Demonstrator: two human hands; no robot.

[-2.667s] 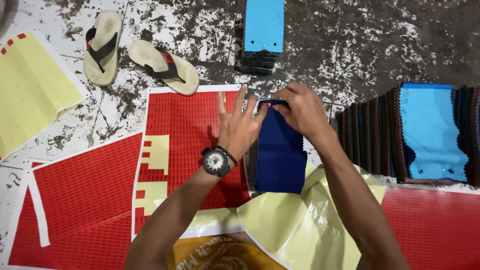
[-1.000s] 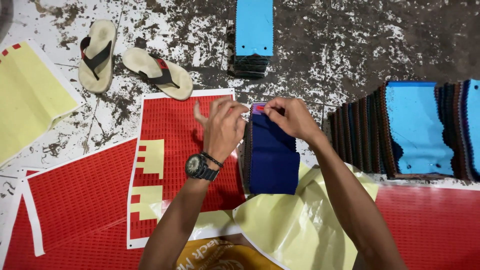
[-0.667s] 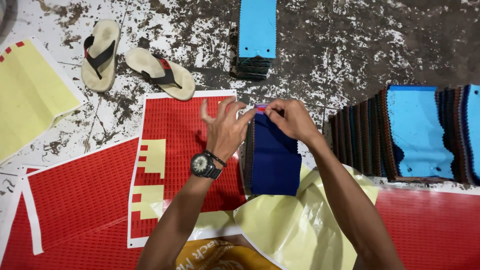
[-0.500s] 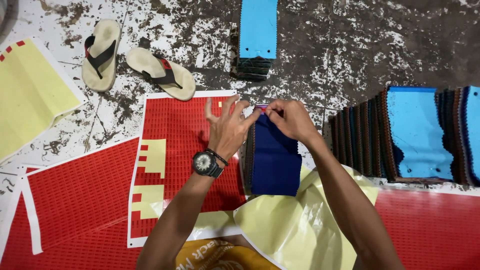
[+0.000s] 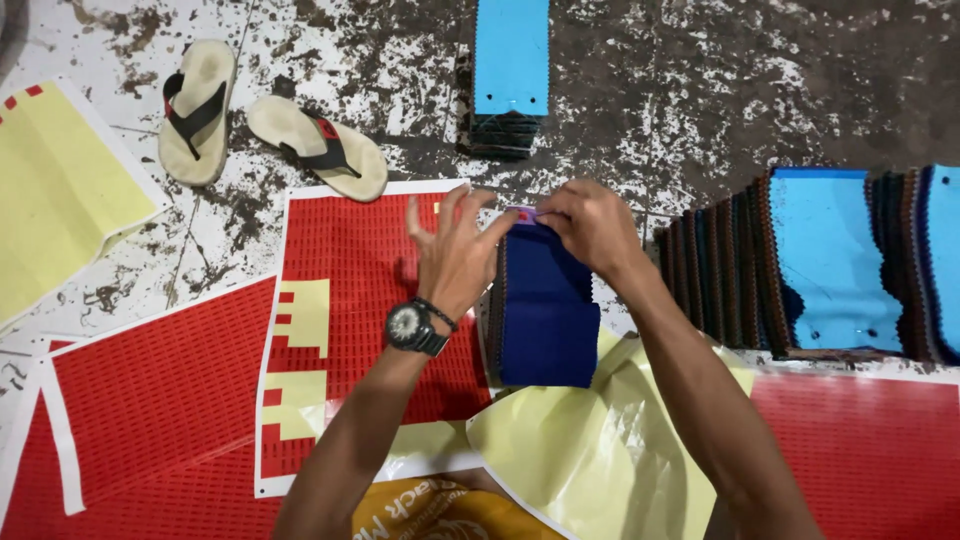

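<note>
In the head view, the left hand (image 5: 455, 255) is in the centre of the frame with its fingers spread wide; only the fingertips touch the top edge of the stack of dark blue fabric swatches (image 5: 545, 320). The right hand (image 5: 590, 225) is just beside it, with fingers pinched together on a small red sticker (image 5: 524, 214) at the top of the same stack. The stack lies in the middle, partly on a red sticker sheet with yellow backing (image 5: 345, 300). A black wristwatch (image 5: 410, 327) is on the left wrist. At the right edge fanned fabric swatches topped with light blue (image 5: 820, 265) lie; in the upper left, two beige sandals (image 5: 270, 125).
</note>
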